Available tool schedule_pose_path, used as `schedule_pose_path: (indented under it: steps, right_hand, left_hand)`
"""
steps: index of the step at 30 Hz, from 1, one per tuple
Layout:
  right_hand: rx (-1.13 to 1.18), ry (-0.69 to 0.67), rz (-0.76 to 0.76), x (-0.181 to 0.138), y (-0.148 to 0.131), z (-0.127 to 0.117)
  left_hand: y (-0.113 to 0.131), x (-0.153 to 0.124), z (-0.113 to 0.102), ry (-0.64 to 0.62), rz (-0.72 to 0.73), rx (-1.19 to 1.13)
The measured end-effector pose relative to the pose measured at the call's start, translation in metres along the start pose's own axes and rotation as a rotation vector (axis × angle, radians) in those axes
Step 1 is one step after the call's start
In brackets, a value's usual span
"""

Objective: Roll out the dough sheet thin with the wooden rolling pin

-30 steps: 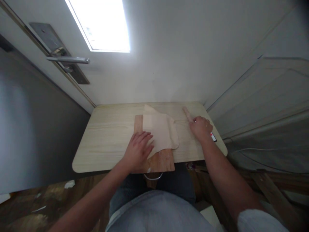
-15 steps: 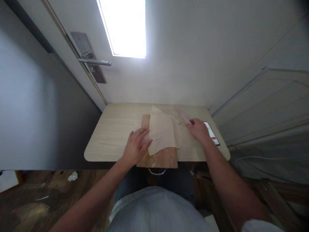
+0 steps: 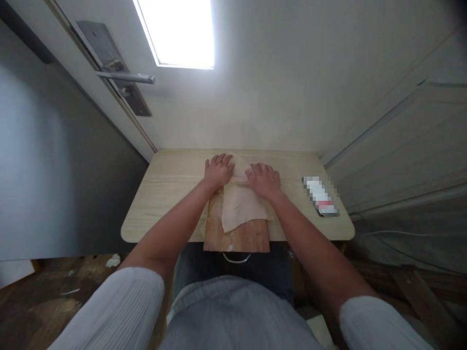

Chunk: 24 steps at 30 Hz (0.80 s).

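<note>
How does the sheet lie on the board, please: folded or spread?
Mostly spread: the sheet lies broad over the board, but the right hand hides part of it.

- Pale wooden surface [image 3: 164,194] with rounded corners, under the hands [image 3: 218,172]
- White door [image 3: 262,97] beyond them, its window [image 3: 178,34] glaring
- Metal lever handle [image 3: 127,77], beyond and left
- Grey panel [image 3: 44,165] to their left
- Pale wall [image 3: 412,146] to their right
- Brown floor [image 3: 85,272] lower left of them
</note>
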State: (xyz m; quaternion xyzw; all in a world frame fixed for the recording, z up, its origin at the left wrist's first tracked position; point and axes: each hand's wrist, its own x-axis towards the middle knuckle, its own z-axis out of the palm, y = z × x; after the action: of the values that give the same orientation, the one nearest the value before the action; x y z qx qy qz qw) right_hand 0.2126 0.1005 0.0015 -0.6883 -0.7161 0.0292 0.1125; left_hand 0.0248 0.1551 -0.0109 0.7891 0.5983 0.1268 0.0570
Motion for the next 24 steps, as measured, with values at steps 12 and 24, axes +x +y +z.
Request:
schedule_pose_path:
  steps: [12, 24]
  right_hand:
    - [-0.036, 0.086, 0.075, -0.07, -0.01, 0.018]
    - [-0.035, 0.016, -0.024, -0.082, -0.005, 0.003]
  left_hand:
    - [0.02, -0.074, -0.007, 0.055, -0.006, 0.083]
    - [0.022, -0.103, -0.02, -0.081, -0.015, 0.104]
